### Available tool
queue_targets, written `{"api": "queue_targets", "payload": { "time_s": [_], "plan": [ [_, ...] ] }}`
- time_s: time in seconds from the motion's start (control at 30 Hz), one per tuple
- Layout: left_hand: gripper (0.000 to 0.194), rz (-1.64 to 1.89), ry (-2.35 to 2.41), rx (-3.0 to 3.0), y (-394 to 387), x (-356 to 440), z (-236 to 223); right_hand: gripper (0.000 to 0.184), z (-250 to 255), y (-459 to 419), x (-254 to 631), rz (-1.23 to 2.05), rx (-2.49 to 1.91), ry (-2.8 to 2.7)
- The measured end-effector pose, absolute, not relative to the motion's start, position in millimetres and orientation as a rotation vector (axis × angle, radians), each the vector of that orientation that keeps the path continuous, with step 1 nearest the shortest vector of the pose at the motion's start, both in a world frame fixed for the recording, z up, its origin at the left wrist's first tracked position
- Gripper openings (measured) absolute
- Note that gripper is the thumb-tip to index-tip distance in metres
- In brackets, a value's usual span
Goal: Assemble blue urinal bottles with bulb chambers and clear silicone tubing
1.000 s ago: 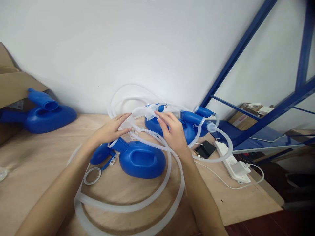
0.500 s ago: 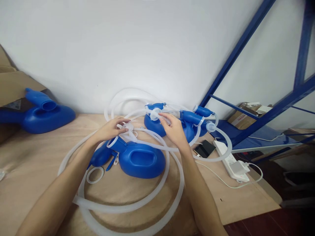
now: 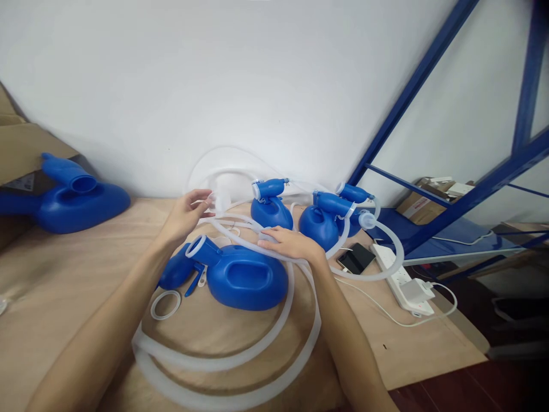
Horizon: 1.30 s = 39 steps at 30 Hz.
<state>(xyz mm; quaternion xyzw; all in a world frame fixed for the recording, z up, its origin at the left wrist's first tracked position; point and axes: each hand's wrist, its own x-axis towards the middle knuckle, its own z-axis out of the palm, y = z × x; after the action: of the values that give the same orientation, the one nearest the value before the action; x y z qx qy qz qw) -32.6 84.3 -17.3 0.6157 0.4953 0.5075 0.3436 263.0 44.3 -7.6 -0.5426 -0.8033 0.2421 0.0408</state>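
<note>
My left hand [image 3: 186, 214] is partly closed, its fingertips on a translucent cup-shaped fitting [image 3: 222, 200] that is blurred. My right hand [image 3: 294, 243] lies low behind the front blue urinal bottle [image 3: 249, 280], fingers closed over a translucent fitting [image 3: 266, 233] and the tubing beside it. That bottle lies on its side, its open white-rimmed neck pointing left. Clear tubing [image 3: 231, 363] loops around it across the table. Left of the neck are a blue funnel-shaped part [image 3: 176, 269] and a white ring [image 3: 166, 305].
Blue urinal bottles [image 3: 271, 214] with attached tubes stand against the wall. Another blue bottle [image 3: 81, 206] sits at the left by a cardboard box [image 3: 34, 143]. At right are a phone [image 3: 357, 259], a white power strip [image 3: 397, 280], its cable, and a blue metal shelf [image 3: 450, 240].
My right hand has lowered toward the front bottle with its fitting, uncovering the rear bottle's mouth. My left hand has risen slightly and moved left. The tubing between them has shifted.
</note>
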Motion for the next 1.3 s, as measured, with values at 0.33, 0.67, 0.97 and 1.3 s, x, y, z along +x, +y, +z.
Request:
{"api": "queue_targets", "payload": {
  "time_s": [0.33, 0.67, 0.97, 1.3],
  "plan": [
    [0.079, 1.147, 1.122, 1.510, 79.1, -30.2, -14.1, 0.034, -9.6, 46.3, 236.6, 1.114, -1.098, -2.392],
    [0.048, 1.143, 1.379, 1.621, 100.6, -69.1, -18.8, 0.040, 9.8, 34.7, 253.7, 0.939, -1.138, -2.229],
    [0.087, 0.731, 1.936, 1.832, 134.5, -126.7, -74.6, 0.039, 22.1, 33.1, 274.7, 0.864, -1.188, -2.076],
    [0.078, 0.602, 1.862, 1.996, 141.5, -135.3, -93.6, 0.037, -35.4, 69.3, 252.4, 0.631, -1.338, -2.194]
  ]
}}
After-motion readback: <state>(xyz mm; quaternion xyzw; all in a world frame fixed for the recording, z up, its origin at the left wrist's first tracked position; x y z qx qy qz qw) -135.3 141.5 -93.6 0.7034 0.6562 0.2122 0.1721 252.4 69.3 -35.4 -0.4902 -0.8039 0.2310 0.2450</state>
